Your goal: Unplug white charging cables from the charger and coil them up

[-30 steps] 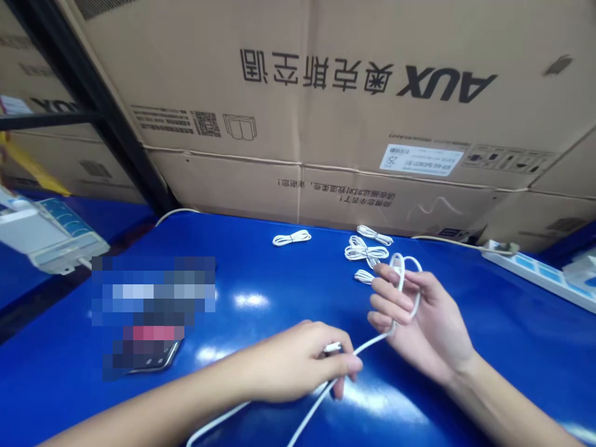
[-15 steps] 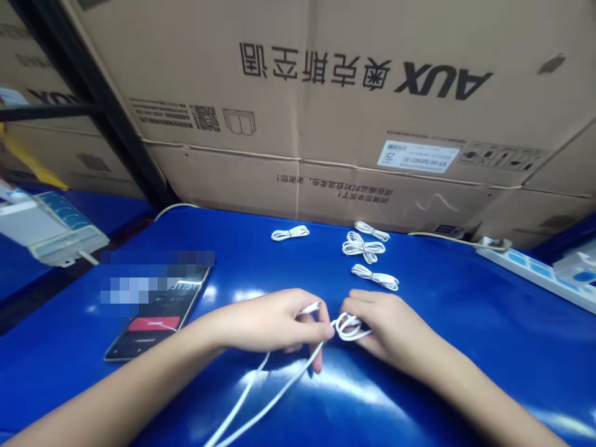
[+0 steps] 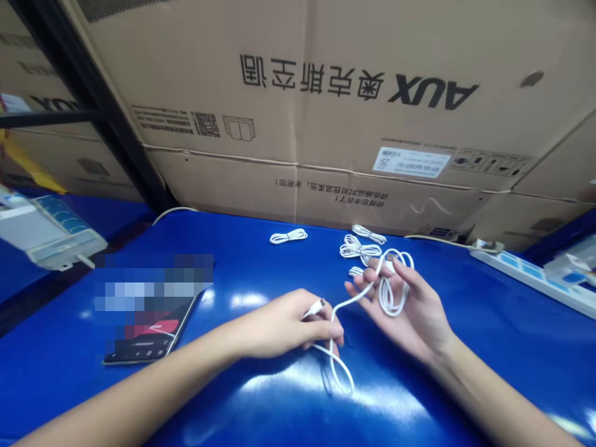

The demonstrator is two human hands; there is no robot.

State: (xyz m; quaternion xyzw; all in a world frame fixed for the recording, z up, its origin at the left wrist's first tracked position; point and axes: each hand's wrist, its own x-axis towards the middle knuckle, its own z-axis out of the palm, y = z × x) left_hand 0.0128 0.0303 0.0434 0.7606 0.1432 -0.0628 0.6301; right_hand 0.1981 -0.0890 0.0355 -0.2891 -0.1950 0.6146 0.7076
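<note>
A white cable runs between both my hands over the blue table. My left hand is closed in a pinch on the cable near its plug end, resting on the table. My right hand is raised palm up with the cable's loops wound round its fingers, thumb pressing them. A slack loop hangs down to the table below my left hand.
Several coiled white cables lie beyond my right hand, another farther left. A phone lies at the left. A white power strip is at the right. Big cardboard boxes wall the table's far edge.
My right hand has risen from the table and turned palm up with more loops on its fingers. The long trailing cable has been drawn in to one short loop.
</note>
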